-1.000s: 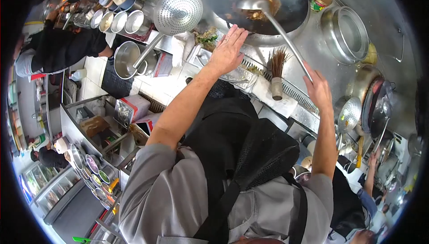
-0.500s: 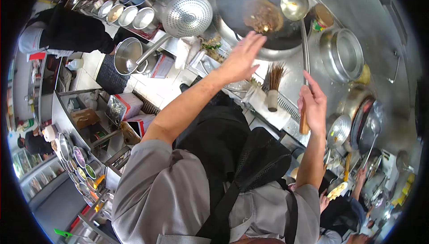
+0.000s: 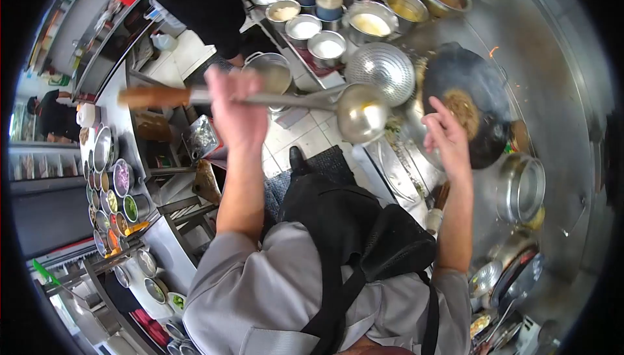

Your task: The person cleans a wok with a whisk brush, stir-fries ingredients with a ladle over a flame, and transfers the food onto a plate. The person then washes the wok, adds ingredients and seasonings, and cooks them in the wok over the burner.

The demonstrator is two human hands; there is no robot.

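My left hand is closed around the shaft of a ladle, raised over the gap left of the stove. Its wooden handle end points left and its steel bowl points right. Blur smears the hand and the handle. My right hand is at the near side of a black wok, fingers apart and stretched toward it, with nothing seen in them. Brown food lies in the wok. Left of the wok rests a perforated strainer.
Bowls of sauces and seasonings, such as a yellow one, crowd the far counter. A pot stands below the strainer. Another person is at the far left. Ingredient tubs line the left counter. Metal pots stand right of the wok.
The ladle has passed from my right hand to my left and swung left, away from the wok. My right hand has moved toward the wok. The view has turned left.
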